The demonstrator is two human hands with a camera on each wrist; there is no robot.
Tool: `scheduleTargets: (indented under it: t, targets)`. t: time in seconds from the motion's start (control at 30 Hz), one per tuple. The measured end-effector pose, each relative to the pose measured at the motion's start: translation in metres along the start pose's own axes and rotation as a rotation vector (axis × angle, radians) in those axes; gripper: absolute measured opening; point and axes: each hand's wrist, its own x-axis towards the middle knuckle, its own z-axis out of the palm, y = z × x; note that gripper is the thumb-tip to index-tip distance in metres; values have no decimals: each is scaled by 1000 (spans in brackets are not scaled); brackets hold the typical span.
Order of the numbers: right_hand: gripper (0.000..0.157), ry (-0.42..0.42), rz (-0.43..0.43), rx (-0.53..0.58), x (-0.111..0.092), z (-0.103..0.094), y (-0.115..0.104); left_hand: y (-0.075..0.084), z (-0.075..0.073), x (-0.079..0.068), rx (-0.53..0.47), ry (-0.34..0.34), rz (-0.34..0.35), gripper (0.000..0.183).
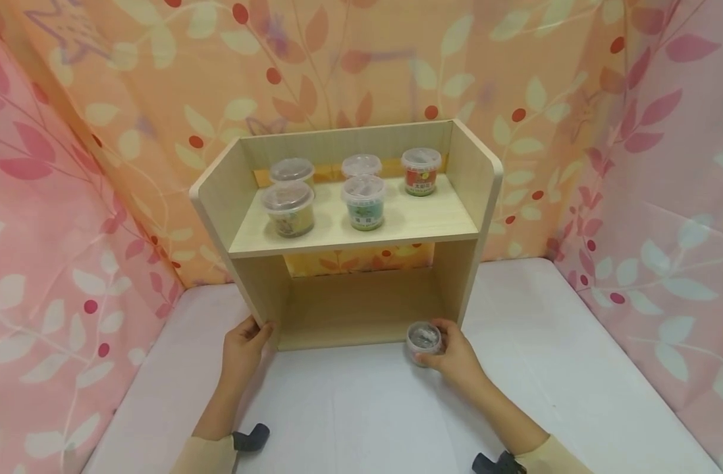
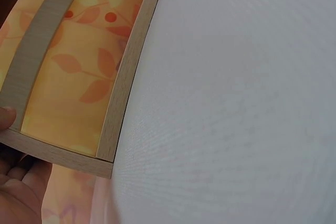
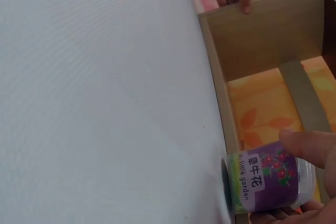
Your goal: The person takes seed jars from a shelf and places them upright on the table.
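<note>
My right hand (image 1: 461,359) grips a small lidded plastic cup (image 1: 423,339) in front of the shelf's lower right corner. In the right wrist view this cup (image 3: 270,177) shows a purple label with red berries and "My little garden" lettering, thumb on one side and fingers beneath. My left hand (image 1: 243,349) holds the front edge of the left side panel (image 1: 267,289) of a pale wooden two-tier shelf. The left wrist view shows the thumb (image 2: 7,118) inside that panel and the other fingers outside it.
On the upper board (image 1: 326,237) stand several lidded cups: a yellow one (image 1: 288,209), a green one (image 1: 363,204), a red one (image 1: 421,172) and others behind. The lower board (image 1: 361,309) lies near the white tabletop (image 1: 349,408). Floral cloth (image 1: 361,59) hangs behind and at both sides.
</note>
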Motion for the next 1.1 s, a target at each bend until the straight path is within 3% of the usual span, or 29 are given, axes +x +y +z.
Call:
scheduleTargets:
  t: [0.1, 0.43, 0.6, 0.9, 1.1]
  targets:
    - [83, 8, 2, -3, 0, 2, -1, 16, 0, -3, 2, -4, -17, 34]
    - [88, -8, 24, 20, -6, 6, 1, 13, -2, -5, -32, -17, -49, 39]
    - [94, -40, -15, 26, -4, 2, -5, 15, -3, -3, -41, -19, -44, 40]
    - [95, -8, -98, -141, -9, -18, -44, 15, -4, -3, -27, -27, -51, 40]
    - [93, -35, -184, -119, -18, -35, -81, 16, -3, -5, -15, -20, -61, 39]
